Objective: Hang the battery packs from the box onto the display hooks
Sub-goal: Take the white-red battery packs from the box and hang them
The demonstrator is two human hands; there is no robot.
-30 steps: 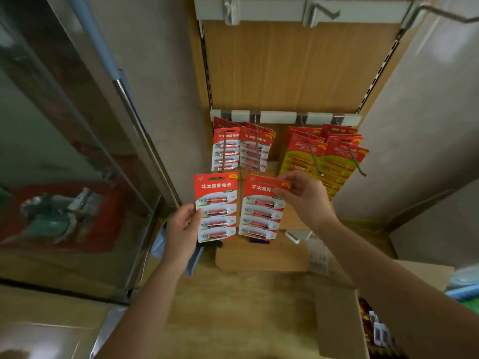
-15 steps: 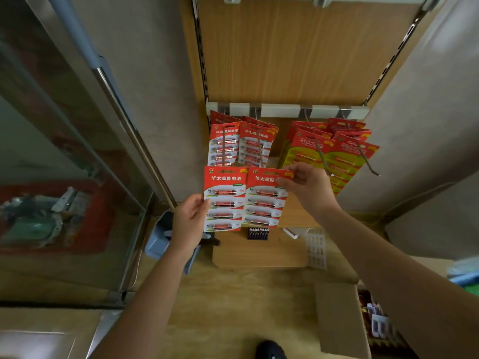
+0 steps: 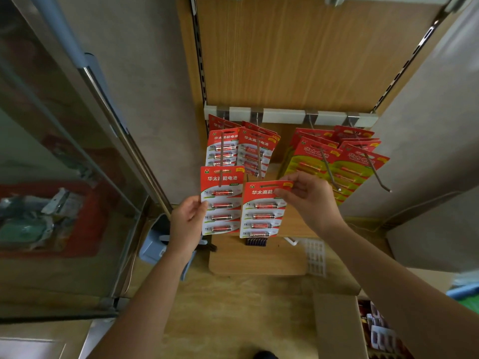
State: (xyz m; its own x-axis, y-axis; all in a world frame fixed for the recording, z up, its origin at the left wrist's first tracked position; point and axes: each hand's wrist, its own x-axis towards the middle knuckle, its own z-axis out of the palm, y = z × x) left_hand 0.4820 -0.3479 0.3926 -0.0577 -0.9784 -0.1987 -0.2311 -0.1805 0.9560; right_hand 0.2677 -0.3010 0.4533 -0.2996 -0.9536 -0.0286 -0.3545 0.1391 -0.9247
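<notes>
A: Battery pack (image 3: 221, 200), gripped by its edge in the left hand (image 3: 185, 224), has come up since a moment ago; the tip of the far-left hook (image 3: 222, 151) now seems to be through its slot
B: And the other one?
A: The right hand (image 3: 308, 200) pinches the top corner of the second pack (image 3: 261, 211), lower, just beneath the next hook (image 3: 259, 156). Both are red cards, four cells each

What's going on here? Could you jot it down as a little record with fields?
Place: wooden display panel with a hook rail
Left hand: holds one battery pack by its left edge, top at the tip of the leftmost hook
Right hand: pinches a second battery pack by its top corner, not yet hooked
Already hung: red-and-white packs on left, red-and-yellow packs on right
Supply: cardboard box at lower right, packs inside
</notes>
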